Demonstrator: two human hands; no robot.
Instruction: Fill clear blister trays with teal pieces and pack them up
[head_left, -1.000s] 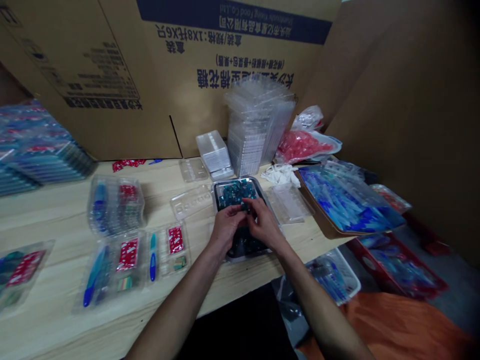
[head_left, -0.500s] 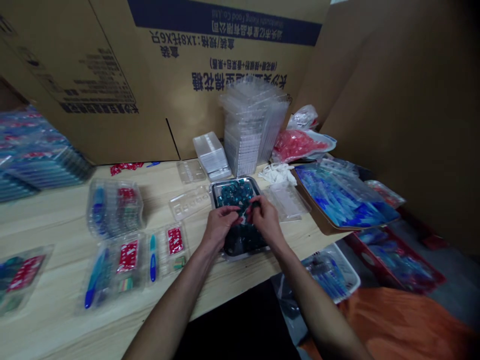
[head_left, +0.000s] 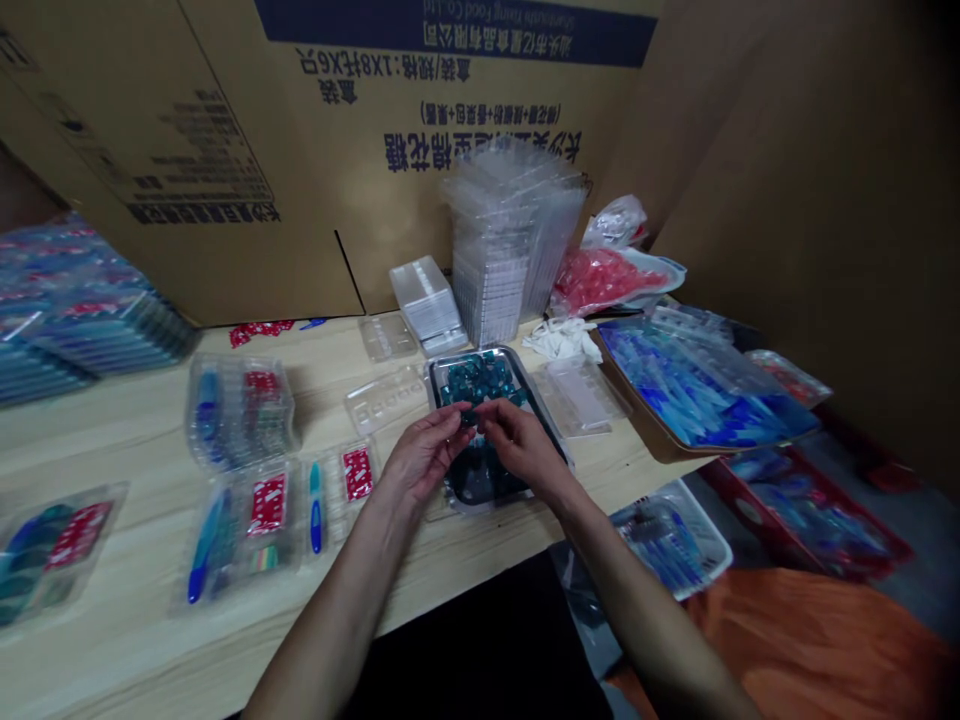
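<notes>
My left hand (head_left: 424,457) and right hand (head_left: 525,450) meet above a shallow, shiny steel tray (head_left: 541,405), fingertips pinched together on a small teal piece (head_left: 469,415), over the heap of teal pieces (head_left: 480,380) inside it. The tray sits on a pale wood-grain table (head_left: 135,660), just beside a clear plastic blister tray (head_left: 381,400).

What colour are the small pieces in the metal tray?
The pieces are dark teal, best seen in the head view.
</notes>
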